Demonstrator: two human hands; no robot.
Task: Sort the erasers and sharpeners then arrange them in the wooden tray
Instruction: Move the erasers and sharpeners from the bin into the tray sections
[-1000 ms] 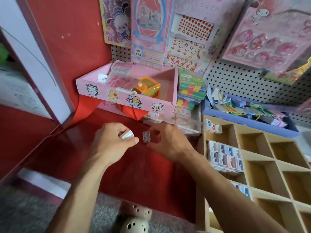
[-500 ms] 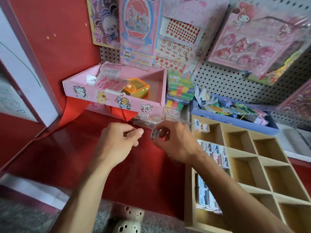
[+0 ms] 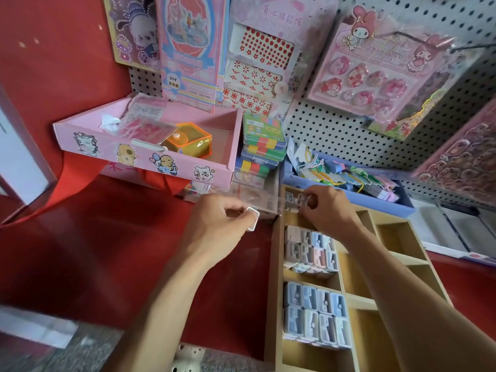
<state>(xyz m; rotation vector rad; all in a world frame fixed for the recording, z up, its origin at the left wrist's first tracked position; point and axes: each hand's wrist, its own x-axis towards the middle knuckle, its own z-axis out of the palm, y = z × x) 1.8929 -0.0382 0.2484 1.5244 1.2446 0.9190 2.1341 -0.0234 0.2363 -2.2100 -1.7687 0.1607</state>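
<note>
Right hand [image 3: 326, 209] hovers over the top-left compartment of the wooden tray [image 3: 275, 264], its fingers curled and pinching a small clear-wrapped piece [image 3: 302, 201], probably a sharpener, though it is too blurred to be sure. That compartment lies directly under this hand, so the drop looks short and straight down. Left hand [image 3: 217, 226] sits just left of the tray's edge, above the red tabletop [image 3: 94, 251], pinching a small white eraser [image 3: 252, 219] between thumb and fingers. The eraser's flat face tilts toward the tray, which lies to its right. Two compartments nearer the person hold neat rows of sharpeners [image 3: 311, 251]. The right hand is closer to the tray.
</note>
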